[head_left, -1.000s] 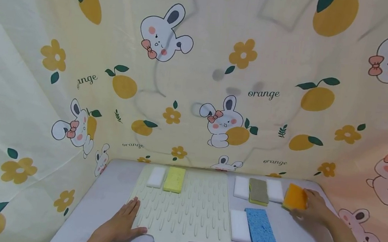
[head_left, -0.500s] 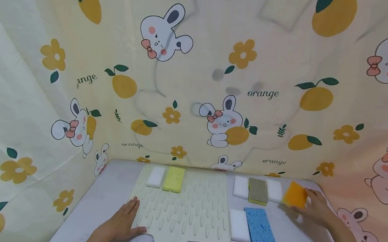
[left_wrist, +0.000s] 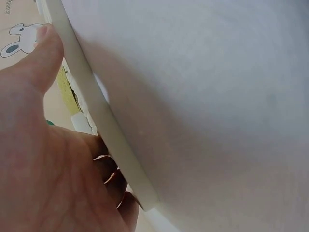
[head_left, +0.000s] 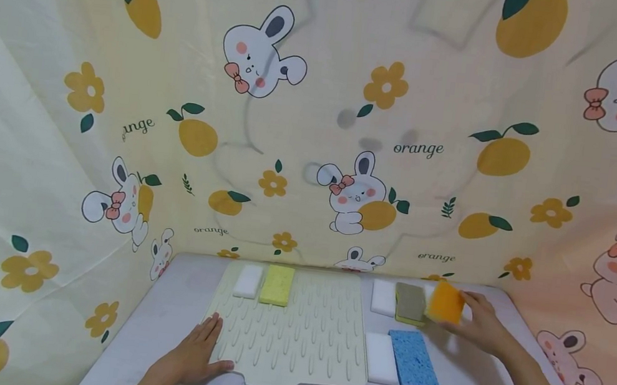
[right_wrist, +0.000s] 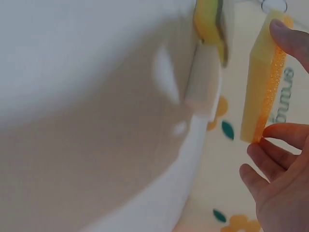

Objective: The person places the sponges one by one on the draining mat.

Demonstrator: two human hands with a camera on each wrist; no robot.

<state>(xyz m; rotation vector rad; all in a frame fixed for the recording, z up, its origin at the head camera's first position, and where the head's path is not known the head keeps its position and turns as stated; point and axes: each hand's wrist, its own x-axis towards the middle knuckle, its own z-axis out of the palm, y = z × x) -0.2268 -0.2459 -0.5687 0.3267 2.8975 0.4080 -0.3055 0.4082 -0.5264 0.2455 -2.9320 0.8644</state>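
My right hand (head_left: pixel 482 324) pinches an orange-topped sponge (head_left: pixel 446 302) by its edges, thumb on one side and fingertips on the other. The right wrist view shows this sponge (right_wrist: pixel 263 77) lifted off the table, its thick yellow layer under a thin orange one. In the head view it partly covers a white sponge behind it. My left hand (head_left: pixel 191 353) rests with straight fingers on the left edge of a cream ridged drying mat (head_left: pixel 298 342). A white sponge (head_left: pixel 248 281) and a yellow sponge (head_left: pixel 277 286) lie at the mat's back left.
Right of the mat lie a white sponge (head_left: pixel 384 298) and a grey-topped yellow sponge (head_left: pixel 411 304) at the back. Nearer, another white sponge (head_left: pixel 381 359) sits beside a blue sponge (head_left: pixel 414 360). A printed curtain (head_left: pixel 304 123) surrounds the table (head_left: pixel 143 319).
The orange-topped sponge has come up off the table and moved left with my right hand, now in front of the back-row white sponge. My left hand stays put.
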